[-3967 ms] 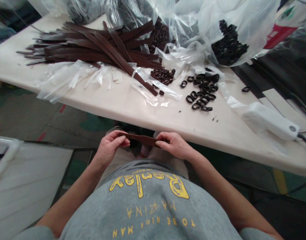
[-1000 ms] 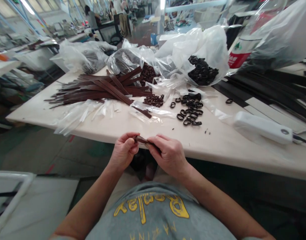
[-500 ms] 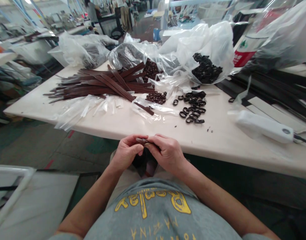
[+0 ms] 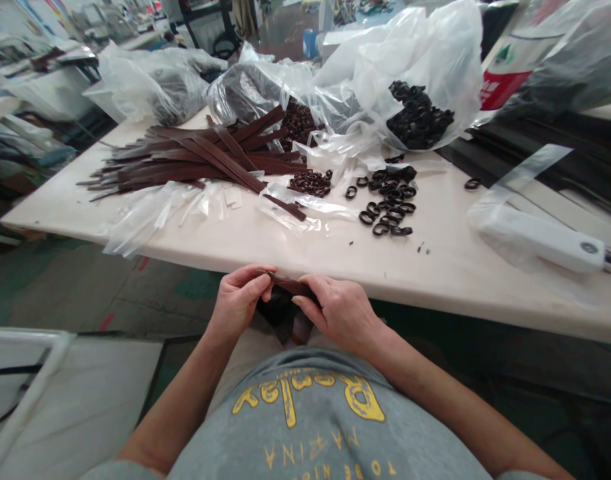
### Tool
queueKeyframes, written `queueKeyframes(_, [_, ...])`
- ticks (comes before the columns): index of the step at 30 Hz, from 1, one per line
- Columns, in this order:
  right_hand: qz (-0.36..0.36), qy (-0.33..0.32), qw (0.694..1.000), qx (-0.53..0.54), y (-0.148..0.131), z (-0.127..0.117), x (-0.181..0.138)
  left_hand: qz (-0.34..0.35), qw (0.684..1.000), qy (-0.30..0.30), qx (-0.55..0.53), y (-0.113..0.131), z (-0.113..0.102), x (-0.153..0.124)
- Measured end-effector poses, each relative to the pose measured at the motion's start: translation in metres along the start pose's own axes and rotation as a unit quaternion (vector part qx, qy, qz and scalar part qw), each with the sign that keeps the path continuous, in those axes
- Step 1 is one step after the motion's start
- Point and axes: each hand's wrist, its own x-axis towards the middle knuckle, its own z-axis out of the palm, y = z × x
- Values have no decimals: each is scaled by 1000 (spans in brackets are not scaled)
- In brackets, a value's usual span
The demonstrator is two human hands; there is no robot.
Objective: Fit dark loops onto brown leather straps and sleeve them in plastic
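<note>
Both hands meet just below the front edge of the white table (image 4: pixel 265 250), over my lap. My left hand (image 4: pixel 240 300) pinches one end of a short dark brown strap (image 4: pixel 289 285) between thumb and fingers. My right hand (image 4: pixel 338 310) is closed on the strap's other part, fingers curled over it. Most of the strap is hidden between the two hands. A pile of long brown straps (image 4: pixel 195 160) lies on the table at the far left. Loose black rings (image 4: pixel 388 203) and small brown rings (image 4: pixel 312 181) lie in heaps mid-table.
Clear plastic bags (image 4: pixel 420 80) holding black and brown rings stand along the back. Empty plastic sleeves (image 4: pixel 155 210) lie near the front left edge. A white hand tool (image 4: pixel 540 240) rests at the right. A white bin (image 4: pixel 30 387) stands on the floor at my left.
The hands were wider apart on the strap four seconds ago and have drawn together. My head has tilted, so the table shifts in view; the hands have dropped slightly.
</note>
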Motion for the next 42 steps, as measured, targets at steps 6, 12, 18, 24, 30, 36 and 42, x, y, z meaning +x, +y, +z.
queueKeyframes(6, [6,-73,997,-13,1,4,2,-9,1000,2,13,-2,-1,-2])
queueKeyframes(12, [-10,-173,967,188,-1,-8,11,-70,989,-107,69,-11,-2,-6])
queueKeyframes(18, [36,-219,958,183,0,-20,15,-39,993,-86,73,-15,-7,-7])
queueKeyframes(24, [67,-217,973,47,6,-13,-2,-26,997,-51,54,-12,-14,-5])
queueKeyframes(30, [47,-233,970,48,-1,-4,1,-74,987,-118,76,-25,-7,-10])
queueKeyframes(36, [24,-225,972,68,-2,-8,7,-54,987,-121,95,-22,-9,-11])
queueKeyframes(42, [47,-236,970,28,2,-4,0,-48,987,-116,105,-21,-10,-11])
